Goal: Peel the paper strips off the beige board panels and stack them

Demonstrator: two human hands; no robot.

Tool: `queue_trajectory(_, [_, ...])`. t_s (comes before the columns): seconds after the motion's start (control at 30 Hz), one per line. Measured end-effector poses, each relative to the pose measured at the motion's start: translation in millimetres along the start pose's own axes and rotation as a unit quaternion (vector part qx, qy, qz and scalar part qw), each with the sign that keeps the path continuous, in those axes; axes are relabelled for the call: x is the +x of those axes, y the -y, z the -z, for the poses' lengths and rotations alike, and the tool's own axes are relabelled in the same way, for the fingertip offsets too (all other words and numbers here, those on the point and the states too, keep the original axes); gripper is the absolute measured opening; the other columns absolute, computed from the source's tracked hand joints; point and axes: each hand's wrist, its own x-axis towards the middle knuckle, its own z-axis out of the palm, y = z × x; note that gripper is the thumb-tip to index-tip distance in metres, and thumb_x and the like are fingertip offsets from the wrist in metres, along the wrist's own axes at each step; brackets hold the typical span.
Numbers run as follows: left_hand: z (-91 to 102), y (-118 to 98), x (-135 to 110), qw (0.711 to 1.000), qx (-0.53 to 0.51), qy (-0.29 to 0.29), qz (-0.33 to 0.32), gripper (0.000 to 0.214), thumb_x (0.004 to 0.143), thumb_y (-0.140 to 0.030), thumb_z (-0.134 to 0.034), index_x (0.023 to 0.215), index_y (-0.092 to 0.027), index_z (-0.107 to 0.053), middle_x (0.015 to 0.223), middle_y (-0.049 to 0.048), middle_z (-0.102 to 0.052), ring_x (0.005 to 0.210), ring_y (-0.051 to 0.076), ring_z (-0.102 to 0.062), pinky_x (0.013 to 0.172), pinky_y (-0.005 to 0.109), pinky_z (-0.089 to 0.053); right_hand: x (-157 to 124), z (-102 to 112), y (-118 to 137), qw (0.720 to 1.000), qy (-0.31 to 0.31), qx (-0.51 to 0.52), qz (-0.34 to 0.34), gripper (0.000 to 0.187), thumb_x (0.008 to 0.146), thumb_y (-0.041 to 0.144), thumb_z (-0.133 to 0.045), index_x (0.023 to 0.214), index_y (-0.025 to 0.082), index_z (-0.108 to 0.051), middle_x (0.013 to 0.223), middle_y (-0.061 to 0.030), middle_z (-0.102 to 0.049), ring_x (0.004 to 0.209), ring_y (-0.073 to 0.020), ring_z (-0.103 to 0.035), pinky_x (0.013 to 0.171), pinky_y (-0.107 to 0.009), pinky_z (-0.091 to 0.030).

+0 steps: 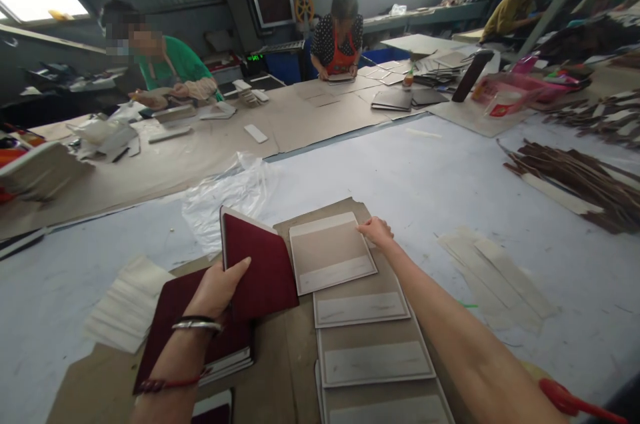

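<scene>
My left hand (pixel 216 287) grips a dark red panel (pixel 263 271), tilted up, with its thumb across the red face. Beneath that arm lies a stack of similar red panels (pixel 173 301). Between finger and thumb, my right hand (pixel 379 232) pinches the right edge of a beige panel (pixel 325 244) with pale strips along two edges. This panel tops an overlapping row of beige panels (pixel 373 361) running toward me. Brown cardboard (pixel 280 357) lies under them.
White strips (pixel 127 304) lie at left, pale sheets (pixel 495 271) at right. Clear plastic film (pixel 225 197) is beyond the cardboard. A red-handled tool (pixel 565 397) sits near my right forearm. Brown strips (pixel 565 177) are piled far right. Several people work across the tables.
</scene>
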Motion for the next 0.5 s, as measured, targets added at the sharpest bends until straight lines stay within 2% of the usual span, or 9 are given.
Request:
queue_trajectory(0.07, [3.5,1.6,-0.4,1.000,-0.013,0.008,0.005,0.008,0.077,-0.012,-0.057,0.084,-0.010,-0.059,0.064,0.0088,-0.066,0.053,0.022,-0.062,0.046,0.031,-0.052,-2.2,-3.3,3.4,1.000,-0.018,-0.006,0.008,0.045,0.074,0.048,-0.056,0.110,0.020,-0.055,0.108,-0.0103,-0.059,0.100,-0.0256,-0.055,0.081,-0.037,-0.043])
queue_trajectory(0.13, [7.2,2.7,-4.6,1.000,-0.027,0.013,0.007,0.009,0.077,-0.012,-0.056,0.085,-0.009,-0.059,0.066,0.0094,-0.066,0.054,0.022,-0.063,0.047,0.031,-0.052,-4.6,-6.8,5.9,0.999,-0.044,-0.025,0.003,0.051,0.075,0.044,-0.057,0.116,0.014,-0.050,0.116,-0.0160,-0.053,0.108,-0.0285,-0.050,0.086,-0.040,-0.039])
queue_trajectory(0.2, [10.7,4.0,-11.5,0.999,-0.040,0.012,0.003,0.009,0.077,-0.011,-0.056,0.086,-0.010,-0.060,0.067,0.0091,-0.066,0.054,0.021,-0.063,0.048,0.030,-0.052,-5.7,-10.5,9.4,0.997,-0.059,-0.043,-0.003,0.049,0.075,0.039,-0.059,0.114,0.010,-0.052,0.119,-0.0200,-0.049,0.112,-0.0309,-0.046,0.089,-0.043,-0.037])
queue_trajectory(0.27, [14.1,6.4,-18.3,0.999,-0.048,0.005,-0.005,0.010,0.077,-0.011,-0.057,0.087,-0.010,-0.060,0.067,0.0085,-0.067,0.055,0.020,-0.063,0.050,0.030,-0.053,-5.3,-14.2,14.9,0.997,-0.056,-0.049,-0.003,0.045,0.074,0.039,-0.060,0.108,0.010,-0.057,0.117,-0.0197,-0.051,0.110,-0.0305,-0.047,0.089,-0.042,-0.037])
queue_trajectory(0.37, [18.7,12.8,-22.7,0.998,-0.054,-0.010,-0.016,0.011,0.077,-0.011,-0.057,0.088,-0.010,-0.060,0.068,0.0080,-0.067,0.057,0.019,-0.063,0.053,0.029,-0.053,-3.5,-18.6,25.1,0.997,-0.055,-0.045,-0.014,0.051,0.072,0.042,-0.062,0.110,0.009,-0.055,0.115,-0.0206,-0.052,0.111,-0.0313,-0.047,0.088,-0.042,-0.038])
queue_trajectory(0.5, [24.8,24.2,-15.8,0.998,-0.040,-0.023,-0.043,0.011,0.075,-0.014,-0.060,0.086,-0.011,-0.061,0.069,0.0080,-0.067,0.059,0.019,-0.063,0.053,0.027,-0.052,-2.9,-21.9,35.3,0.997,-0.055,-0.026,-0.035,0.058,0.071,0.041,-0.063,0.114,0.006,-0.051,0.117,-0.0244,-0.050,0.111,-0.0331,-0.047,0.085,-0.043,-0.040])
